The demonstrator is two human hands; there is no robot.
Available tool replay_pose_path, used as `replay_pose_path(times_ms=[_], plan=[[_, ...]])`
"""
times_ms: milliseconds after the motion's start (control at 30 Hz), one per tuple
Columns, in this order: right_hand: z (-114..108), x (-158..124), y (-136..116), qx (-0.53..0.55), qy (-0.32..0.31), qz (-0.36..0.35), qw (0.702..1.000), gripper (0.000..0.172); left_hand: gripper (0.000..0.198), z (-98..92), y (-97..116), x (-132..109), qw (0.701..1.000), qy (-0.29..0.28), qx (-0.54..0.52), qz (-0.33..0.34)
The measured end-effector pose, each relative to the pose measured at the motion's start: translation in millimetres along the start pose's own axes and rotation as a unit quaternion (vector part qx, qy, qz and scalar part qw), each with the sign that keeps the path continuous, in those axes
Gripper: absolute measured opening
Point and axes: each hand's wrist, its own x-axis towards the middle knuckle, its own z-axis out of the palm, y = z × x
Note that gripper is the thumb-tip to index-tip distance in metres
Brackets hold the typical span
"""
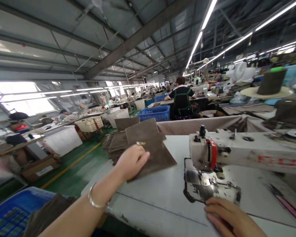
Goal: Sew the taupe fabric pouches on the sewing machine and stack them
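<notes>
A person sits at an industrial sewing machine (236,153). Left of the machine, the left hand (133,161), fingers loosely curled, is at a brown fabric panel (155,151); whether it grips the cloth cannot be told. The right hand (233,215), half bent, is just in front of the machine's metal plate (199,190), its hold unclear. Beyond the machine, a co-worker (182,98) faces away.

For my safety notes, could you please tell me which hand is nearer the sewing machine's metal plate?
Right: the right hand is by the near edge of the metal plate; the left hand is farther away, at the brown fabric.
</notes>
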Motion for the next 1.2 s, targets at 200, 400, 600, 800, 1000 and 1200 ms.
replay_pose_path(times_ms=[200, 400, 600, 800, 1000, 1200], plan=[[-10.3, 7.3, -20.8, 0.054, -0.069, 0.076, 0.993, 0.023, 0.042, 97.2, 64.7, -42.0, 0.989, -0.096, -0.101, 0.049], [4.7, 2.5, -28.3, 0.04, -0.033, 0.151, 0.987, 0.017, 0.063, 121.2, 95.9, -18.2, 0.985, -0.086, -0.147, 0.026], [14.2, 4.4, -41.6, 0.055, 0.006, 0.211, 0.976, 0.01, 0.028, 114.7, 114.6, -4.5, 0.964, -0.138, -0.225, 0.028], [-14.2, 6.7, -63.3, 0.147, 0.032, 0.218, 0.964, 0.008, 0.019, 73.9, 121.6, -34.1, 0.923, -0.174, -0.341, -0.044], [-56.4, 19.0, -85.7, 0.298, -0.016, 0.246, 0.922, 0.013, 0.029, 36.9, 135.4, -61.6, 0.698, -0.174, -0.667, -0.197], [-70.0, 19.6, -97.8, 0.3, -0.037, 0.265, 0.916, 0.014, 0.031, 32.7, 148.5, -71.0, 0.644, -0.087, -0.713, -0.261]])
